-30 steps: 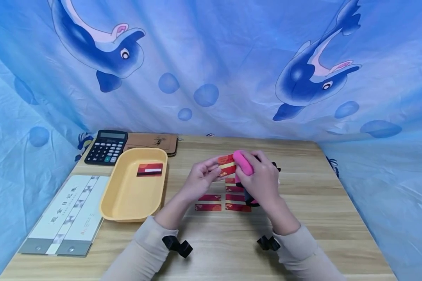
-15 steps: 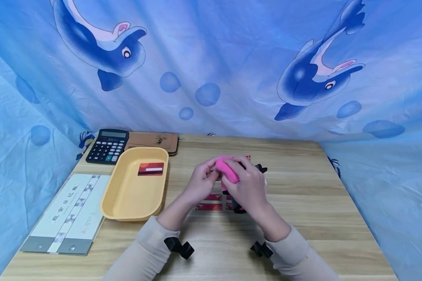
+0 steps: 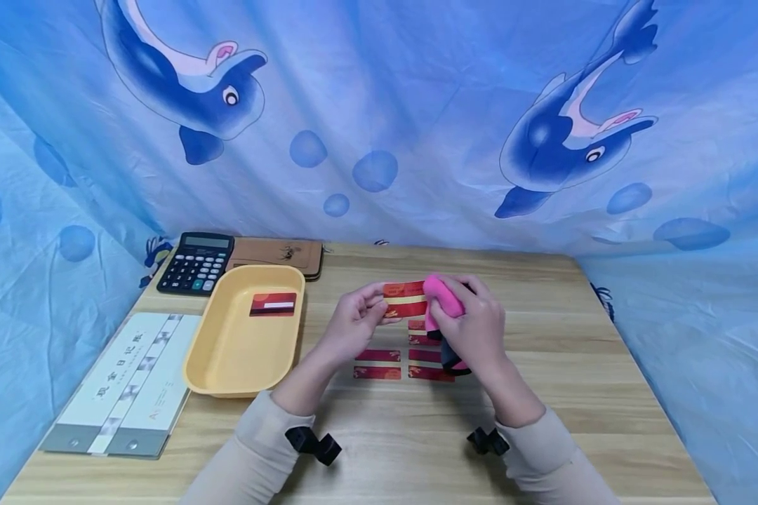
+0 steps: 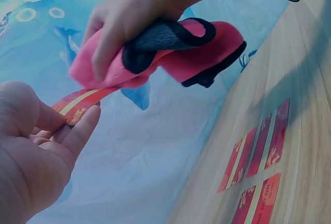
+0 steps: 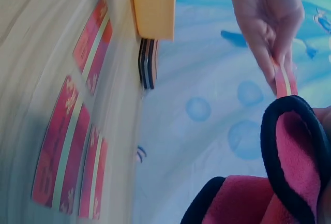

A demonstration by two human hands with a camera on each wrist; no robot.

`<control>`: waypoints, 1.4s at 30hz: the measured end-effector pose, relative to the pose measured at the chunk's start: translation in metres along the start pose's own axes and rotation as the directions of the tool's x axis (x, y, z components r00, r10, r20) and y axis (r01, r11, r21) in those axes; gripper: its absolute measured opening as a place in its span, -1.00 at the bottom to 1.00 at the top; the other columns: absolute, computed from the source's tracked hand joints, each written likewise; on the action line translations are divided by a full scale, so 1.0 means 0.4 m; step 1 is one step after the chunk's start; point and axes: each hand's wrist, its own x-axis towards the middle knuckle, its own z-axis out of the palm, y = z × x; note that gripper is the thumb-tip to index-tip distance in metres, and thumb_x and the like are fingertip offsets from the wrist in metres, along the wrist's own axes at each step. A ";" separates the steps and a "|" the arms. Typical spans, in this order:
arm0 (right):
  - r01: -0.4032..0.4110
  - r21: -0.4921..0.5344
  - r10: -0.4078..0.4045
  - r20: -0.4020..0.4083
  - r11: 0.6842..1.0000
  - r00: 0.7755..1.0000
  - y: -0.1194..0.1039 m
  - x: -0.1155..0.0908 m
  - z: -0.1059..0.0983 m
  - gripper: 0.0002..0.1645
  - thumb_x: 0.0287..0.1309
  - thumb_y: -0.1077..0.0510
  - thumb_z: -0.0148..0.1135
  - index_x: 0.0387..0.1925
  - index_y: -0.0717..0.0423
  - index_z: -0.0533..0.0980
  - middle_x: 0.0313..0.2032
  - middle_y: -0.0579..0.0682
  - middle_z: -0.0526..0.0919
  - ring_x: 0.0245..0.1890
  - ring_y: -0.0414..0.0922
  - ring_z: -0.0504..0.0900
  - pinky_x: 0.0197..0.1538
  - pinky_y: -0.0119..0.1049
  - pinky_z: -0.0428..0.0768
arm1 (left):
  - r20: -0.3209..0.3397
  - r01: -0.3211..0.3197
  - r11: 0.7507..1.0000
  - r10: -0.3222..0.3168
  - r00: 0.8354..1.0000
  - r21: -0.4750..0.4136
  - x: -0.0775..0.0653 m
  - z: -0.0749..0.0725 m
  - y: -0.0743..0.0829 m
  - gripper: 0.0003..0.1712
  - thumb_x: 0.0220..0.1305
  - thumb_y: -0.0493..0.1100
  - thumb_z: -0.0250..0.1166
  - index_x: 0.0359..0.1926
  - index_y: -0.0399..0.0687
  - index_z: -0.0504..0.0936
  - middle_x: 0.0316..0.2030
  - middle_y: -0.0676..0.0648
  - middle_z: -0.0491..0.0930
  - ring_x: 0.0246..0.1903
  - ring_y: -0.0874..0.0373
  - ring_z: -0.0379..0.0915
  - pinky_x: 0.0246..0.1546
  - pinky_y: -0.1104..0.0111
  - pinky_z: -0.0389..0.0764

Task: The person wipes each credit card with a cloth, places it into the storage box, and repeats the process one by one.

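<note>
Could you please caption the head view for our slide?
Left grip on a card, right grip on a cloth touching it.

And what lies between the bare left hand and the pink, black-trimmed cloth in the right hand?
In the head view, a red rectangular card with a pale yellow stripe: the left hand pinches one end, the cloth touches the other.

The held card [image 3: 405, 299] was red, crossed by a pale yellow band. The cloth [image 4: 165, 42] was pink and dark grey — trimmed in black. The tray [image 3: 243, 347] was plain yellow-orange, the calculator [image 3: 192, 265] mostly black. The backdrop [image 3: 417, 84] was blue, printed with dolphins [image 3: 537, 151] and bubbles [image 3: 375, 170]; the table [image 3: 575, 337] showed pale wood grain.
</note>
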 end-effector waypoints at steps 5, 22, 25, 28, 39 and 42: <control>-0.040 -0.018 0.040 -0.022 0.999 0.999 0.043 -0.002 -0.014 -0.64 -0.05 0.22 0.52 -0.14 0.26 0.73 -0.24 0.18 0.71 -0.48 0.10 0.66 -0.57 -0.09 0.61 | -0.035 0.047 0.998 -0.048 0.998 -0.035 0.003 -0.009 -0.007 -0.53 0.50 -0.48 -0.04 0.37 -0.42 0.35 0.09 -0.40 0.59 0.06 -0.13 0.63 0.05 0.21 0.71; -0.126 -0.007 0.125 -0.078 0.992 0.989 0.112 -0.022 -0.049 -0.61 -0.08 0.23 0.53 -0.12 0.24 0.74 -0.23 0.20 0.72 -0.36 0.09 0.67 -0.47 -0.01 0.62 | -0.173 0.117 0.993 -0.121 0.977 -0.036 0.016 -0.043 -0.003 -0.66 0.49 -0.40 0.05 0.17 -0.27 0.61 0.00 -0.26 0.61 -0.14 0.15 0.63 0.00 0.37 0.72; -0.128 -0.006 0.127 -0.073 0.992 0.989 0.113 -0.023 -0.049 -0.60 -0.08 0.23 0.54 -0.11 0.24 0.73 -0.22 0.20 0.72 -0.36 0.09 0.67 -0.47 -0.01 0.63 | -0.194 0.092 0.996 -0.094 0.976 -0.020 0.018 -0.047 -0.010 -0.65 0.46 -0.44 0.07 0.17 -0.30 0.61 0.01 -0.27 0.65 -0.24 0.22 0.63 -0.10 0.45 0.73; -0.125 0.004 0.125 -0.073 0.992 0.990 0.114 -0.025 -0.048 -0.61 -0.07 0.24 0.54 -0.11 0.23 0.74 -0.22 0.19 0.73 -0.35 0.09 0.68 -0.47 -0.02 0.62 | -0.213 0.044 0.998 -0.053 0.976 -0.043 0.021 -0.050 -0.020 -0.68 0.43 -0.47 0.13 0.14 -0.38 0.60 0.03 -0.34 0.67 -0.19 0.15 0.72 -0.09 0.39 0.75; -0.097 0.037 0.099 -0.074 0.995 0.992 0.111 -0.024 -0.044 -0.61 -0.09 0.25 0.55 -0.13 0.24 0.74 -0.27 0.17 0.72 -0.43 0.03 0.64 -0.54 -0.15 0.58 | -0.380 0.078 0.967 -0.168 0.909 -0.241 0.026 -0.051 -0.037 -0.72 0.45 -0.35 0.22 0.06 -0.49 0.60 -0.19 -0.27 0.71 -0.18 -0.14 0.74 -0.14 0.23 0.78; -0.085 0.055 0.089 -0.062 0.995 0.994 0.102 -0.018 -0.040 -0.61 -0.09 0.26 0.55 -0.12 0.24 0.74 -0.27 0.16 0.72 -0.43 0.00 0.64 -0.55 -0.20 0.56 | -0.372 0.140 0.955 -0.233 0.898 -0.261 0.027 -0.044 -0.039 -0.68 0.47 -0.33 0.20 0.13 -0.45 0.59 -0.08 -0.34 0.70 -0.16 -0.10 0.74 -0.13 0.26 0.77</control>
